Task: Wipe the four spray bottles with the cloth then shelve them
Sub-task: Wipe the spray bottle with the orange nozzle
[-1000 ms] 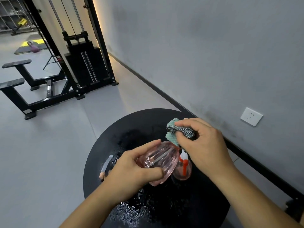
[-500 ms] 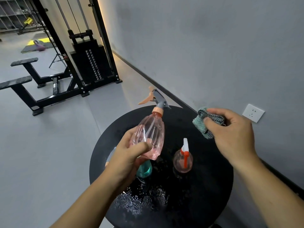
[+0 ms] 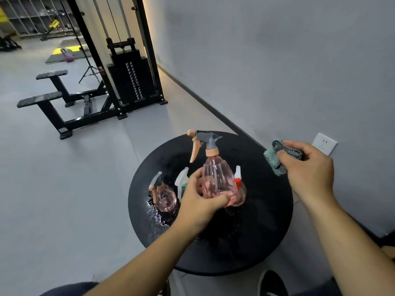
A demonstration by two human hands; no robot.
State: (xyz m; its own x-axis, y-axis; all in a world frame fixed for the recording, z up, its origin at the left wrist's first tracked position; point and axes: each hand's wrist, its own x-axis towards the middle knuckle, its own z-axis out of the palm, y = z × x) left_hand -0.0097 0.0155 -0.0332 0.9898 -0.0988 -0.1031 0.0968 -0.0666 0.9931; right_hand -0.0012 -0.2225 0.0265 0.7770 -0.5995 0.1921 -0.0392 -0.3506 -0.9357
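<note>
My left hand (image 3: 199, 205) grips a large pink spray bottle (image 3: 217, 178) by its base, upright above the round black table (image 3: 267, 221); its nozzle is grey with a peach trigger. My right hand (image 3: 307, 170) holds a bunched teal and checked cloth (image 3: 275, 155) off to the right, apart from the bottle. On the table stand a second pink bottle (image 3: 164, 195) at the left, a teal bottle with a white nozzle (image 3: 182, 181) partly behind my left hand, and a small pink bottle with a red and white nozzle (image 3: 240, 189) behind the held one.
Water drops (image 3: 155, 212) lie on the table's left part. A grey wall with a white socket (image 3: 323, 143) runs along the right. A black cable weight machine (image 3: 126, 75) and its benches stand on the grey floor behind. Storage shelves (image 3: 36, 16) are far back left.
My left hand has turned the pink bottle upright and brought it over the table's middle. My right hand has drawn the cloth away to the right. The view has tilted up and back.
</note>
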